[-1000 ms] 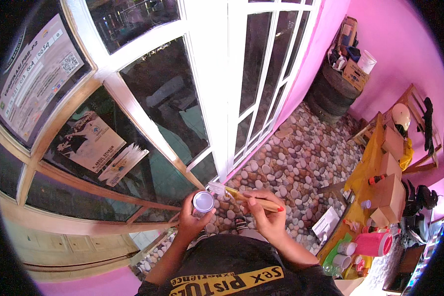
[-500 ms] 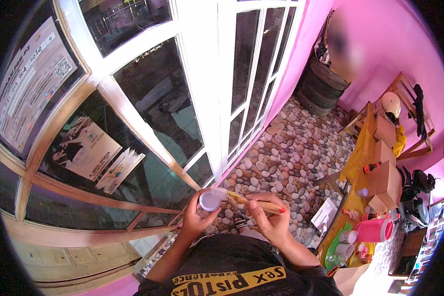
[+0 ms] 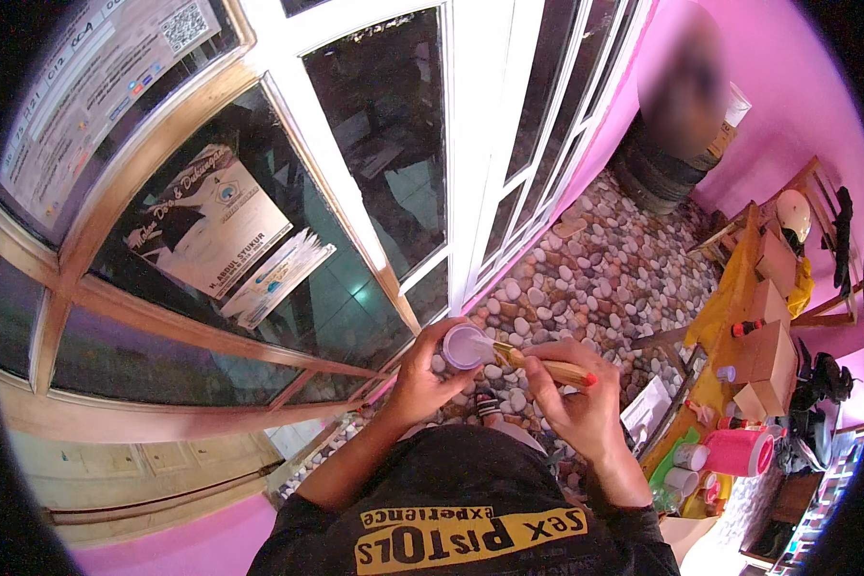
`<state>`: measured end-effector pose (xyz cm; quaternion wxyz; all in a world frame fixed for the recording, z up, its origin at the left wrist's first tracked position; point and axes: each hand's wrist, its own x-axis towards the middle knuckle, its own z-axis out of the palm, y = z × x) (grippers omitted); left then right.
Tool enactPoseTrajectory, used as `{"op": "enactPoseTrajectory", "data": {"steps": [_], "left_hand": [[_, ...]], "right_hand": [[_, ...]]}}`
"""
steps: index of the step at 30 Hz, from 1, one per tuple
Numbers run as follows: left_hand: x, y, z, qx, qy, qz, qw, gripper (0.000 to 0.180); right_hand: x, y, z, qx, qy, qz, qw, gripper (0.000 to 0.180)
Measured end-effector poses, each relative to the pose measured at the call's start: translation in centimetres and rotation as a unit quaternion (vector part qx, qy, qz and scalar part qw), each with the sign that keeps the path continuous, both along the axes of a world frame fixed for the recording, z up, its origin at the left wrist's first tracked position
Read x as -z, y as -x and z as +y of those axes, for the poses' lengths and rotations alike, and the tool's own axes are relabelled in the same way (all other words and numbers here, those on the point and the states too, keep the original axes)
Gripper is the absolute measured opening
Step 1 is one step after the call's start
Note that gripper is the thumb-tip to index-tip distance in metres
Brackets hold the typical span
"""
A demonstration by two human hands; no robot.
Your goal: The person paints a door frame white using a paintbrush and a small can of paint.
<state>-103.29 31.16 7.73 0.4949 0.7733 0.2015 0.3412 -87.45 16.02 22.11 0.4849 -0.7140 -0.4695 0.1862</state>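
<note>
My left hand (image 3: 422,376) closes its grip around a small round cup of pale lilac paint (image 3: 466,347). My right hand (image 3: 571,398) pinches a wooden-handled paintbrush with a red tip (image 3: 547,366), bristles in the cup, just left of that grip, over a pebble-patterned floor (image 3: 605,259).

Pale lilac paint cup (image 3: 466,347), yellow-handled brush (image 3: 547,367), pink wall (image 3: 787,106), grey-brown pebble-patterned floor (image 3: 605,259)

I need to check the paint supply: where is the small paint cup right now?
In the head view, the small paint cup sits just left of centre, held in the left hand, with the brush in the right hand dipping into it above the pebble floor.
</note>
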Motion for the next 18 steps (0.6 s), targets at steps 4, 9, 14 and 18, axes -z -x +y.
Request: {"op": "enactPoseTrajectory", "data": {"steps": [4,9,14,18], "left_hand": [[-0.1,0.1,0.0,0.003,-0.005,-0.007,1.0,0.07],[-0.5,0.4,0.1,0.003,-0.016,-0.035,0.999,0.071],[0.3,0.9,0.2,-0.003,-0.016,-0.032,0.999,0.072],[0.9,1.0,0.1,-0.002,0.001,-0.048,0.999,0.072]], "right_hand": [[0.6,0.4,1.7,-0.049,-0.022,-0.097,0.994,0.011],[1.3,1.1,2.8,-0.059,-0.006,-0.126,0.99,0.012],[2.1,1.5,3.6,-0.065,-0.005,-0.103,0.993,0.012],[2.5,1.7,3.9,-0.08,0.004,-0.105,0.991,0.012]]}}
